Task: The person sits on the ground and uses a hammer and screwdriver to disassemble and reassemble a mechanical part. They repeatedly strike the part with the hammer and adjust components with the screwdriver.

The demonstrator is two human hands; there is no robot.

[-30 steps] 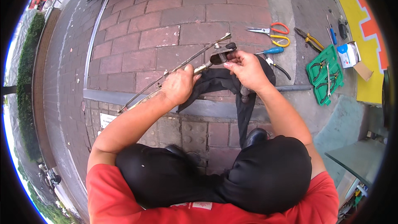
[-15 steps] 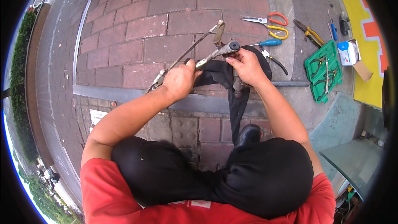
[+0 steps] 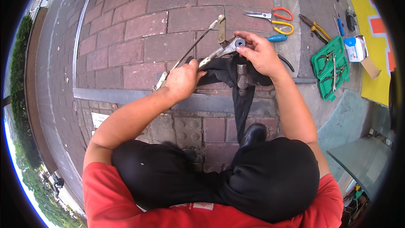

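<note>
A worn metal linkage (image 3: 217, 52), made of a thick bar, a thin rod and a short swinging plate, is held up over the paving. My left hand (image 3: 184, 78) is closed around its lower bars. At its upper end, my right hand (image 3: 259, 55) grips the round joint (image 3: 240, 42), thumb on the near side and fingers partly hidden behind. Under the linkage lies a black cloth (image 3: 219, 76), stretching toward my shoe. A hammer (image 3: 242, 79) rests on that cloth, with its dark metal head showing just below my right hand.
Scissors (image 3: 276, 20) with red and yellow handles lie beyond my right hand, near a blue screwdriver handle (image 3: 277, 38). Further right are yellow-handled pliers (image 3: 316, 28), a green tool case (image 3: 321, 81) and a small white-and-blue box (image 3: 355, 49). A metal strip (image 3: 202, 103) crosses the paving.
My right hand has shifted up around the round joint, uncovering more of the hammer head. The short plate hangs straighter. My left hand keeps its hold.
</note>
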